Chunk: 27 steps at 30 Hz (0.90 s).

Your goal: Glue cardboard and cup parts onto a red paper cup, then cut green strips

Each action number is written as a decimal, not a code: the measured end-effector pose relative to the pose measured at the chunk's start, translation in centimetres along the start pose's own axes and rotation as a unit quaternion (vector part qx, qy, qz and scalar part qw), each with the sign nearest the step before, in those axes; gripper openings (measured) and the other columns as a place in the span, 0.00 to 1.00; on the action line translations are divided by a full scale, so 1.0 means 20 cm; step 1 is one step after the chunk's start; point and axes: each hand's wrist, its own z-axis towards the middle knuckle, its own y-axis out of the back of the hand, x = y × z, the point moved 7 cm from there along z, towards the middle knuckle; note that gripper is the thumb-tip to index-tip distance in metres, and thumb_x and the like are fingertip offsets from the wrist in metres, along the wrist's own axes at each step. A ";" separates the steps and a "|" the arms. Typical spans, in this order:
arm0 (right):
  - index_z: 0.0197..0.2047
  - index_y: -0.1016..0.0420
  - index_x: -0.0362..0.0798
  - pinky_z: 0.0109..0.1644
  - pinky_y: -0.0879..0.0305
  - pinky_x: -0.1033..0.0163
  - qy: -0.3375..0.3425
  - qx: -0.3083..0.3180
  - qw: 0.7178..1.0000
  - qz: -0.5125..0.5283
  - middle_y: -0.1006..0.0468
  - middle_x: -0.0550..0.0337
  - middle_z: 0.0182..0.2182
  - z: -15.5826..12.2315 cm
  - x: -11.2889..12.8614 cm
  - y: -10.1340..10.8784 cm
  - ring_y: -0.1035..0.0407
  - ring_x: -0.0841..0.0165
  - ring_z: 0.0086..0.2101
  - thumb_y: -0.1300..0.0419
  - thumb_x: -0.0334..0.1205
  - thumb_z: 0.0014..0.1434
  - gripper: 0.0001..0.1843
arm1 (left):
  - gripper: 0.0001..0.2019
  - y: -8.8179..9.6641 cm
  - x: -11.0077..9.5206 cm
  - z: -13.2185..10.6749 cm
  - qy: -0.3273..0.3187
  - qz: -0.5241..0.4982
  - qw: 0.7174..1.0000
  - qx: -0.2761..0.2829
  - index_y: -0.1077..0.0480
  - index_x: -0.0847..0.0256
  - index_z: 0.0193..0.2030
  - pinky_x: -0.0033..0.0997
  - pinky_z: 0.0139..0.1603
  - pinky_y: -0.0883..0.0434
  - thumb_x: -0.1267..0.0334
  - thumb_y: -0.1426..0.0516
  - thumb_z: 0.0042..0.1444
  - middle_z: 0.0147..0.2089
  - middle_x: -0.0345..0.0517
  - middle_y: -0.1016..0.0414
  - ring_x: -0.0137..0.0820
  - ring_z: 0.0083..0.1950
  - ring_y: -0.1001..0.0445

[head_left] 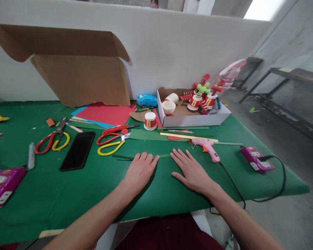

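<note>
A narrow green paper strip (164, 156) lies across the green table in front of me, running under both hands. My left hand (142, 170) is closed over its middle, fingers bent and thumb and fingertips pressed on the paper. My right hand (191, 172) lies almost flat with fingers stretched out, its fingertips at the strip's right end. Just beyond the right hand is a pink glue gun (207, 146) with a glue stick in its back. Scissors with red and yellow handles (113, 142) rest beyond the left hand, close to a red-and-white paper cup (150, 121).
A white box (195, 121) of cups and paper figures stands at the back right. An open cardboard box (80, 80) leans behind red and blue paper sheets (104, 114). On the left lie a phone (78, 151) and pliers (58, 133). A cord runs to a purple power strip (257, 159).
</note>
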 end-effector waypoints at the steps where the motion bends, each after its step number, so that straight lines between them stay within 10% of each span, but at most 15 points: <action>1: 0.70 0.45 0.44 0.71 0.55 0.41 -0.010 0.001 1.000 -0.003 0.45 0.48 0.69 0.00 0.00 0.01 0.52 0.55 0.68 0.53 0.59 0.66 0.37 | 0.20 0.00 0.00 0.00 -0.001 0.002 1.000 -0.003 0.34 0.58 0.62 0.38 0.44 0.39 0.71 0.49 0.64 0.40 0.48 0.28 0.38 0.44 0.32; 8: 0.72 0.50 0.42 0.72 0.60 0.44 0.022 -0.086 0.988 0.125 0.49 0.48 0.70 0.21 0.17 0.11 0.59 0.56 0.70 0.59 0.62 0.67 0.41 | 0.16 0.02 0.00 0.02 0.004 -0.023 1.000 0.019 0.34 0.59 0.60 0.38 0.42 0.38 0.66 0.50 0.67 0.40 0.48 0.28 0.37 0.43 0.32; 15: 0.69 0.42 0.49 0.70 0.52 0.49 -0.075 -0.215 0.892 0.391 0.37 0.54 0.66 0.71 0.12 0.03 0.47 0.61 0.66 0.71 0.62 0.68 0.39 | 0.14 0.02 0.00 0.02 0.013 -0.024 1.000 0.014 0.32 0.62 0.56 0.38 0.40 0.38 0.68 0.53 0.67 0.39 0.50 0.28 0.38 0.43 0.32; 20: 0.66 0.37 0.47 0.69 0.50 0.45 -0.071 -0.213 0.921 0.318 0.33 0.51 0.63 0.77 0.12 -0.06 0.46 0.56 0.66 0.66 0.56 0.69 0.34 | 0.11 0.02 0.00 0.03 0.008 -0.060 0.998 0.021 0.27 0.63 0.46 0.39 0.44 0.37 0.71 0.51 0.65 0.40 0.51 0.27 0.38 0.45 0.32; 24: 0.63 0.32 0.47 0.70 0.54 0.42 -0.049 -0.153 0.958 0.237 0.30 0.51 0.61 0.77 0.18 -0.07 0.47 0.53 0.66 0.62 0.51 0.70 0.30 | 0.13 0.10 0.18 -0.05 0.002 -0.142 0.990 -0.018 0.25 0.57 0.43 0.38 0.43 0.36 0.71 0.50 0.63 0.35 0.47 0.26 0.38 0.43 0.31; 27: 0.59 0.28 0.47 0.70 0.56 0.41 -0.049 -0.132 0.968 0.206 0.29 0.52 0.60 0.76 0.21 -0.06 0.46 0.52 0.65 0.59 0.49 0.70 0.26 | 0.12 0.18 0.50 -0.20 0.132 -0.214 0.961 -0.114 0.24 0.58 0.45 0.37 0.44 0.34 0.66 0.49 0.63 0.37 0.47 0.23 0.36 0.41 0.28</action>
